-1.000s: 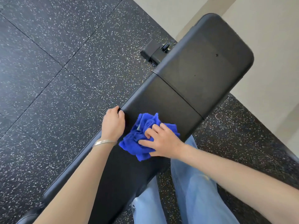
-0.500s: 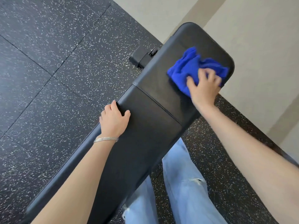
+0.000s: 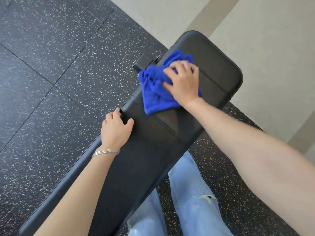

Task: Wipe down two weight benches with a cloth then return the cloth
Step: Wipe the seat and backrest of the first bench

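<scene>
Head: crumpled plush cloth (image 3: 156, 90), smooth padded bench (image 3: 144, 160)

We see a bright blue cloth (image 3: 156, 92) against the plain matte black bench (image 3: 144, 167). The floor (image 3: 51, 65) is dark charcoal, flecked all over with small white speckles and crossed by thin straight seams. The wall (image 3: 272, 48) is pale beige, our jeans (image 3: 192, 210) faded light blue, the bangles (image 3: 106, 152) silver.
</scene>
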